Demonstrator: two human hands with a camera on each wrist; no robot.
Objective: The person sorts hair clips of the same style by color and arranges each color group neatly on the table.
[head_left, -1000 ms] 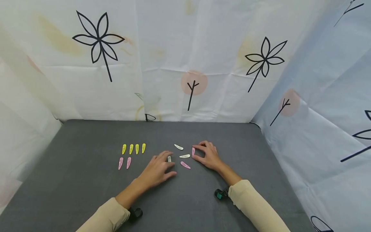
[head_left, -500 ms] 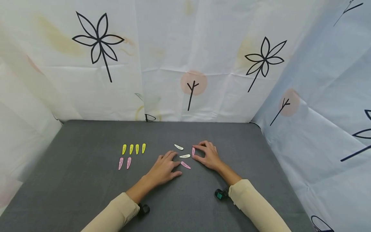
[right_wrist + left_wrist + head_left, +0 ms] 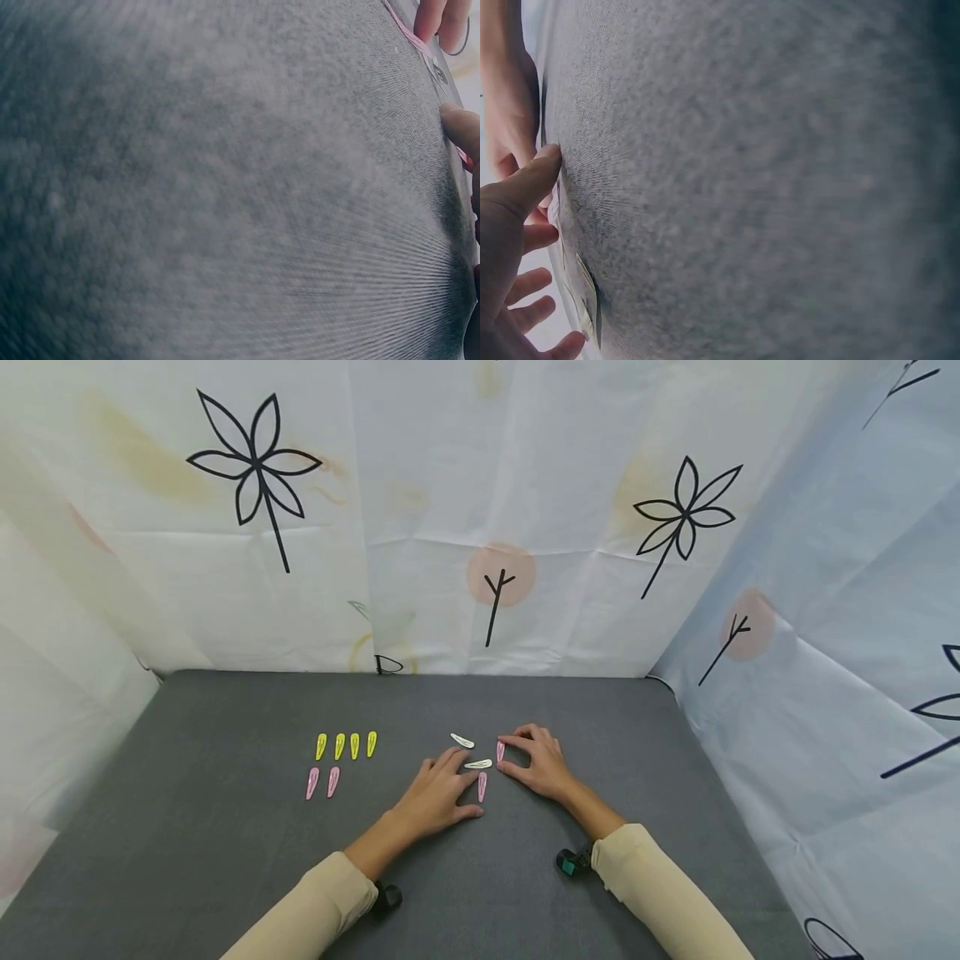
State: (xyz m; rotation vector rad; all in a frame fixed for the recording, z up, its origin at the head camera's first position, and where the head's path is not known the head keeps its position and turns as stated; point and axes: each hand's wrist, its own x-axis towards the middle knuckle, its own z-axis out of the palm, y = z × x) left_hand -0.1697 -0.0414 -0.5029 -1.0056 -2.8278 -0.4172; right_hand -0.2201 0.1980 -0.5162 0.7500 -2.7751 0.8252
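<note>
A pink snap hair clip point(image 3: 482, 787) lies at the fingertips of the left hand point(image 3: 433, 797). The index finger reaches its upper end, and the thumb is spread just below its lower end. Another pink hair clip point(image 3: 501, 751) sits between the thumb and index finger of the right hand point(image 3: 542, 764), which pinches it end to end on the table. Between the hands lie a cream hair clip point(image 3: 477, 764) and a white one point(image 3: 462, 741). In the left wrist view, a pale clip point(image 3: 590, 296) lies beyond the spread left fingers.
Several yellow hair clips point(image 3: 340, 745) form a row on the left of the grey table point(image 3: 225, 827). Below them lie two pink clips point(image 3: 333, 782). White printed cloth point(image 3: 420, 510) hangs behind the table and along its sides.
The left hand has moved right, now covering where a whitish clip was visible. The pink clip beside its fingers has turned from slanted to nearly upright in view. The right hand stays still.
</note>
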